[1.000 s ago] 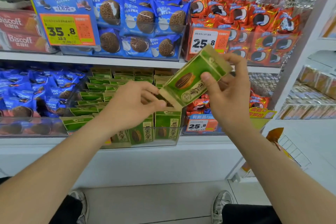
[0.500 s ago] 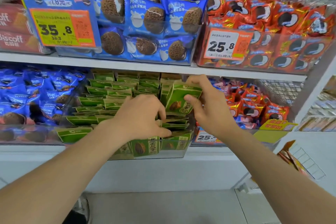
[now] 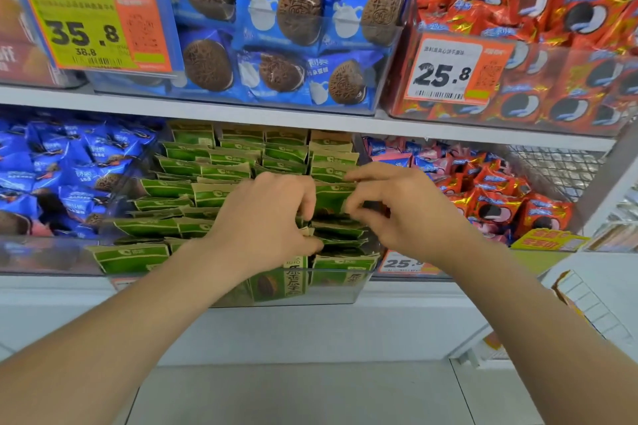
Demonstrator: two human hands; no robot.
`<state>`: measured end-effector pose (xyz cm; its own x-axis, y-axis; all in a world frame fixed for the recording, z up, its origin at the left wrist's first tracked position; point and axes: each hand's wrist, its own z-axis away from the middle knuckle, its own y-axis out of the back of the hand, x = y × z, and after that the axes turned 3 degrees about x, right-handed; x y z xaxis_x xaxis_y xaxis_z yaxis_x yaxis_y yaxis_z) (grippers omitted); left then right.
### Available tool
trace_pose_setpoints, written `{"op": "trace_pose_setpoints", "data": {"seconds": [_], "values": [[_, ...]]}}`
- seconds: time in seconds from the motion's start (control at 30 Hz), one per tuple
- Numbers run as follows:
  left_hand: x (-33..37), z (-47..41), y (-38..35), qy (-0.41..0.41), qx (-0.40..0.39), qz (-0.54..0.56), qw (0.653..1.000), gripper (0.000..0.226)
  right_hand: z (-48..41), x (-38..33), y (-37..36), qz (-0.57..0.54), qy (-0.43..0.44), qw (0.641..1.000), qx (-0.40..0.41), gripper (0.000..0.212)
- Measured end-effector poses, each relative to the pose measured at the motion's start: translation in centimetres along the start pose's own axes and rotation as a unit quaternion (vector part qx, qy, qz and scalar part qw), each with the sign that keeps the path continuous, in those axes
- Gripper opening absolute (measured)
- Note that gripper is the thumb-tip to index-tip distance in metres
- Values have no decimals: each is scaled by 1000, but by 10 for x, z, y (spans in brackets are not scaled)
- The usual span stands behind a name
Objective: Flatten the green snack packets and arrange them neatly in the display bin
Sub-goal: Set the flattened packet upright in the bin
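In bin (image 3: 359,285), right-hand row: right hand (image 3: 407,214) pinching packet (image 3: 331,198) by top edge, left hand (image 3: 266,217) fingers curling into packets (image 3: 340,230) beside it. Risk imo: shoving too hard, crumpling it, knocking rows crooked.

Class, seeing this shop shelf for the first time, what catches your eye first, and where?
The left hand and right hand meet mid-frame, fingers curled into green packets in a clear bin on the lower shelf. Above left, a yellow 35.8 price tag fronts blue packs; orange packs fill the upper right.
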<state>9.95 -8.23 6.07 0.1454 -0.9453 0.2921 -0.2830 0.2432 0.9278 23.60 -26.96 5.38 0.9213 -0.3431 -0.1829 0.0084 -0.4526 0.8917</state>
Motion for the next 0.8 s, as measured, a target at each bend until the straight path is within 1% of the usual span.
{"op": "trace_pose_setpoints", "data": {"seconds": [0.03,0.1,0.17,0.23,0.33,0.47,0.53,0.6,0.63,0.7,0.73,0.77,0.8], "values": [[-1,0,0,0,4,12,1000,38,2,-1,3,-13,-13,999,-33,18],[-2,1,0,-9,2,22,1000,33,5,0,9,-25,-37,997,-70,34],[-2,3,-1,-25,-6,20,999,26,4,2,9,6,-37,996,-76,36],[-1,3,-2,-41,-11,11,999,21,3,2,4,42,-22,996,-76,32],[0,1,-6,-65,-15,-19,998,23,-1,7,-7,92,5,995,-35,21],[2,-1,-13,-78,-59,-98,990,31,-10,9,-19,76,4,997,29,6],[3,-2,-15,-64,-76,-115,988,32,-14,7,-25,63,-18,996,54,8],[6,-5,-14,-32,-67,-90,993,37,-21,5,-25,73,-54,993,73,17],[7,-7,-13,-12,-57,-64,996,45,-24,3,-23,76,-56,993,77,25],[7,-12,-11,17,-45,-3,999,56,-28,2,-19,71,-47,995,60,41],[6,-14,-12,23,-38,15,999,58,-29,3,-17,67,-39,996,35,48],[5,-15,-15,20,-29,21,999,58,-29,5,-16,65,-27,998,4,47],[5,-15,-18,9,-20,20,1000,57,-29,7,-16,77,-18,996,-28,36]]}}
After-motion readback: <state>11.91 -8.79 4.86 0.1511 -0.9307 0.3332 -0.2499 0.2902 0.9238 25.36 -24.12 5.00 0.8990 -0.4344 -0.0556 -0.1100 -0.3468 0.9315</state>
